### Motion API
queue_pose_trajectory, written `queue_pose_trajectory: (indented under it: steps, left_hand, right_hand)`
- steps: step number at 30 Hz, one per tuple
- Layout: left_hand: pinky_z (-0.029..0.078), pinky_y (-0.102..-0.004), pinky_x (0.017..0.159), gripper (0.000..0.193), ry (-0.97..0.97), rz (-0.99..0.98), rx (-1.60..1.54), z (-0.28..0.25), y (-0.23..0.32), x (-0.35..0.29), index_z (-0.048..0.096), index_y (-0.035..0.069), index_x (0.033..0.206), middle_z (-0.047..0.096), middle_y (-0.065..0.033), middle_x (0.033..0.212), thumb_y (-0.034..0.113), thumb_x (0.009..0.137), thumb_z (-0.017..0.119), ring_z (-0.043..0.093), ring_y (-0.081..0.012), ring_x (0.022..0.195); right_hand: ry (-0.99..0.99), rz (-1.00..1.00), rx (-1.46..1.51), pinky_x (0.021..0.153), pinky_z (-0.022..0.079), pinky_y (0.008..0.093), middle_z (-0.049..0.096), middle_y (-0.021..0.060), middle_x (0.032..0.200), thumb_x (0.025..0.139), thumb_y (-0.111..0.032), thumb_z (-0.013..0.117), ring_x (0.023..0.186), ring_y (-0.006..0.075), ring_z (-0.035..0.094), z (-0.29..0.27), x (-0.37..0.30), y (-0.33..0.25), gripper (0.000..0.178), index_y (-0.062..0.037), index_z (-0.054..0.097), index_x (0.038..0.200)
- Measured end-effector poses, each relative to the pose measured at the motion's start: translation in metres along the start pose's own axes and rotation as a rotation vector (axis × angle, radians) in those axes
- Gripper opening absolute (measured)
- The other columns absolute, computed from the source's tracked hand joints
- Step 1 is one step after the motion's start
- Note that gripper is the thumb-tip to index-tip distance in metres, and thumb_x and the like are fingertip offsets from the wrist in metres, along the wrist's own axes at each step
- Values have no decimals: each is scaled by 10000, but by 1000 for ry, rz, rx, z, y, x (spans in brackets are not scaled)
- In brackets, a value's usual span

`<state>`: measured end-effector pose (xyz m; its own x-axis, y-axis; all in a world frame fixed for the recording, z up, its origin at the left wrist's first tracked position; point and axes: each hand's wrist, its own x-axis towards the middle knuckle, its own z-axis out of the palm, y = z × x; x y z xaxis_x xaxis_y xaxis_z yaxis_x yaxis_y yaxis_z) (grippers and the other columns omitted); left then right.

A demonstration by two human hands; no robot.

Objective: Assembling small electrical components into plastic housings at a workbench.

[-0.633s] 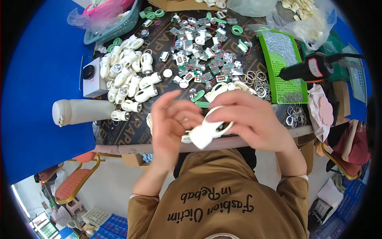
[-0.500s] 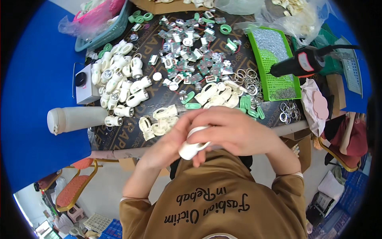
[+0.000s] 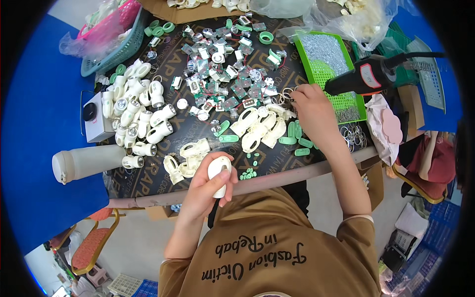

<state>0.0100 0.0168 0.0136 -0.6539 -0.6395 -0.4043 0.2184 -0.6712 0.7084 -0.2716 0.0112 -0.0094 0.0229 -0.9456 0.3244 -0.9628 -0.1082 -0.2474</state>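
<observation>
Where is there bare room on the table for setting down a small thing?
Small bare patches lie between the white flashlights and the shell halves by the left hand, and between the circuit boards and the green tray. The flashlights and circuit boards themselves lie crowded.

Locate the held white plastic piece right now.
In the head view, the white plastic piece is in the left hand, slightly left of centre by the table's near edge, just left of the small green pieces.

Head-worn left fisheye, single view. Sits close above table (image 3: pixel 277 162), near-edge side; faces steeply down and across it. Outward of table, rim bends, darkens; outlines there perhaps unreliable.
</observation>
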Motion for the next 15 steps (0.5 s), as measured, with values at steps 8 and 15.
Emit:
queue_pose_trajectory:
  steps: [8, 15]
  left_hand:
    - [367, -188, 391, 342, 127, 75, -4, 5, 2, 4, 415, 55, 1119, 566, -92, 807, 29, 823, 583, 519, -91, 547]
    - [531, -293, 628, 380, 122, 186, -96, 22, -2, 26, 391, 46, 1147, 608, -144, 905, 0, 822, 582, 627, -207, 774]
  right_hand:
    - [75, 364, 669, 726, 446, 288, 591, 61, 867, 815, -33, 569, 808, 186, 572, -1, -2, -1, 40, -11, 547, 841]
    - [-108, 565, 1813, 707, 481, 272, 604, 135, 975, 929, -137, 451, 840, 186, 606, -29, -19, -52, 159, 3, 513, 970]
